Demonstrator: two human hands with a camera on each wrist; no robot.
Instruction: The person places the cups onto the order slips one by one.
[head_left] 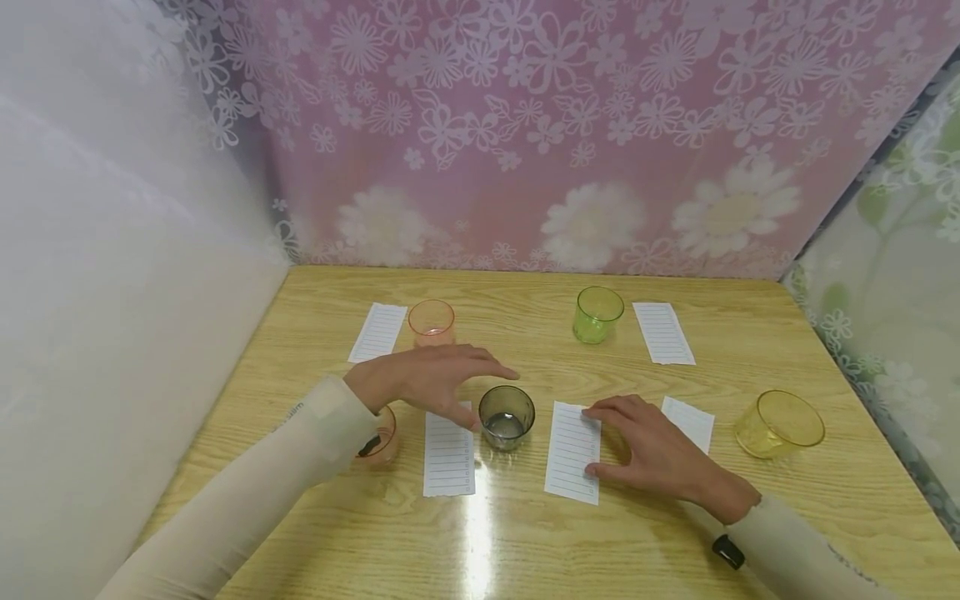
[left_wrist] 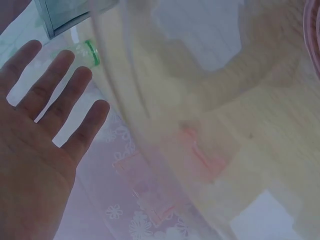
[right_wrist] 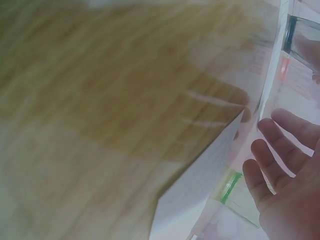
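Observation:
A dark grey glass [head_left: 507, 421] stands at the middle of the table between two lined paper strips. Just to its left, my left hand [head_left: 427, 379] hovers with fingers stretched and thumb spread, the thumb tip close to the glass. The left paper strip [head_left: 448, 454] lies beneath this hand. In the left wrist view the left hand [left_wrist: 47, 110] has straight, parted fingers and an empty palm. My right hand [head_left: 645, 446] overlaps the right edge of the other lined strip [head_left: 570, 458], thumb and fingers apart. The right wrist view shows the right hand [right_wrist: 290, 170] with loosely extended fingers, holding nothing.
Behind stand a pink glass [head_left: 432, 323] and a green glass [head_left: 597, 317], with paper strips [head_left: 378, 332] [head_left: 663, 333] beside them. An orange glass [head_left: 384, 442] is partly hidden by the left sleeve. At right are a yellow glass [head_left: 780, 425] and another paper [head_left: 688, 421].

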